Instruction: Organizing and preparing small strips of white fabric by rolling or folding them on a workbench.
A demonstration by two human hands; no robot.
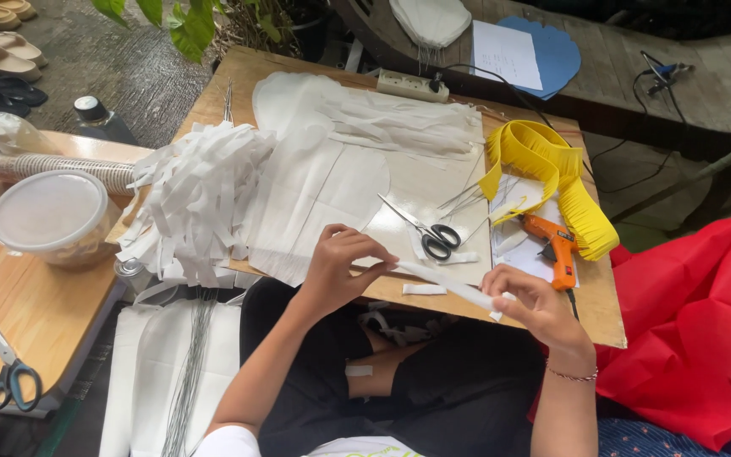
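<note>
My left hand (340,262) pinches one end of a thin stick wrapped in white paper strip (442,283). My right hand (526,305) grips the other end, lower and to the right. The stick slants across the near edge of a wooden board (598,309) that rests over my lap. Black-handled scissors (429,233) lie on the board just beyond my hands. An orange glue gun (556,250) rests to the right of them, beside a yellow fringed paper band (552,173).
A heap of white paper strips (196,195) and white paper sheets (340,161) cover the board. A lidded plastic tub (48,216) and blue-handled scissors (6,368) sit on a table at left. Red paper (691,322) lies at right; thin wires (192,372) hang below.
</note>
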